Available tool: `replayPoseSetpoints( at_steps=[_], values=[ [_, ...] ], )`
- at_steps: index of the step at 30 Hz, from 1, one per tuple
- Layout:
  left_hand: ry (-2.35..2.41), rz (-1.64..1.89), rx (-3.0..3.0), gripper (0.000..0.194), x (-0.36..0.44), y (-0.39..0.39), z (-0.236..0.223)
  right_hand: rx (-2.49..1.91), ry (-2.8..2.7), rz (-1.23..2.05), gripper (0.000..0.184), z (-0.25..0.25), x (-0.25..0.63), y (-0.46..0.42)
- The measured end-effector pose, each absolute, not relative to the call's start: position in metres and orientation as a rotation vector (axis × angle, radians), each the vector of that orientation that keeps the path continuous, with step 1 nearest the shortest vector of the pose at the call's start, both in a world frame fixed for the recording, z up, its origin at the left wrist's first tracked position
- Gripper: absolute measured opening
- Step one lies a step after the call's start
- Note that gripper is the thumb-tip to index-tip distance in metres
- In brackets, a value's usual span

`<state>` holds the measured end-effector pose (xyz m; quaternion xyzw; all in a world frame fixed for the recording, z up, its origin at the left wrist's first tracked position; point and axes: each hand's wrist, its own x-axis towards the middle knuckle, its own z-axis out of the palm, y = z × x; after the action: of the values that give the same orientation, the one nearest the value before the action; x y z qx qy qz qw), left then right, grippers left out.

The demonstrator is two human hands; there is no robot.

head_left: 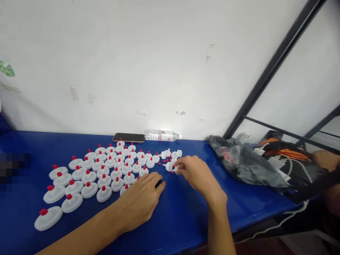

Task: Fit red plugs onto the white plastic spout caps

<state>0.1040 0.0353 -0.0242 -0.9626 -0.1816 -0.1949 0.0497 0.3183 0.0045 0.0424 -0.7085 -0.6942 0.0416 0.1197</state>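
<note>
Rows of white round plastic caps with red tips stand upright on the blue table. My left hand lies at the right front of these rows, palm down, its fingers loosely bent and the thumb apart; nothing shows in it. Some caps are partly hidden behind it. Farther right, my right hand reaches into a small group of loose white caps without red tips. Its fingertips are closed on one white cap, mostly covered by the fingers. Several small red tips lie scattered among the loose caps.
A phone and a clear plastic bottle lie along the wall. On the right, a grey plastic bag carries a clear bag of red pieces. White cables, a black metal post and another person's arm are beyond it.
</note>
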Motion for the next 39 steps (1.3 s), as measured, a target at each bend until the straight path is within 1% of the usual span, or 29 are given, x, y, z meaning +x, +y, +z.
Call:
replayPoseSetpoints(
  at_steps=[7, 13, 19, 25, 31, 35, 37, 39],
  values=[
    [-0.569, -0.448, -2.973, 0.042, 0.105, 0.033, -0.017, -2.003, -2.071, 0.262, 0.023, 0.048, 0.315, 0.0],
    [-0.592, -0.468, -2.967, 0.046, 0.105, 0.034, -0.019, -1.902, -2.126, 0.427, 0.024, 0.049, 0.31, -0.003],
    [-0.613, -0.581, -3.013, 0.036, 0.105, 0.035, -0.021, -1.834, -2.12, 0.577, 0.024, 0.047, 0.309, -0.002],
    [-0.611, -0.677, -3.036, 0.033, 0.104, 0.036, -0.023, -1.801, -2.109, 0.642, 0.022, 0.046, 0.309, -0.001],
    [-0.591, -0.644, -3.015, 0.027, 0.106, 0.039, -0.026, -1.788, -2.104, 0.662, 0.019, 0.044, 0.311, -0.001],
    [-0.584, -0.566, -3.009, 0.022, 0.106, 0.043, -0.031, -1.835, -2.13, 0.604, 0.017, 0.044, 0.314, -0.003],
    [-0.587, -0.563, -2.994, 0.02, 0.105, 0.044, -0.032, -1.87, -2.135, 0.609, 0.02, 0.043, 0.315, -0.003],
    [-0.585, -0.569, -2.971, 0.02, 0.105, 0.043, -0.032, -1.899, -2.125, 0.63, 0.03, 0.042, 0.315, -0.002]
  ],
)
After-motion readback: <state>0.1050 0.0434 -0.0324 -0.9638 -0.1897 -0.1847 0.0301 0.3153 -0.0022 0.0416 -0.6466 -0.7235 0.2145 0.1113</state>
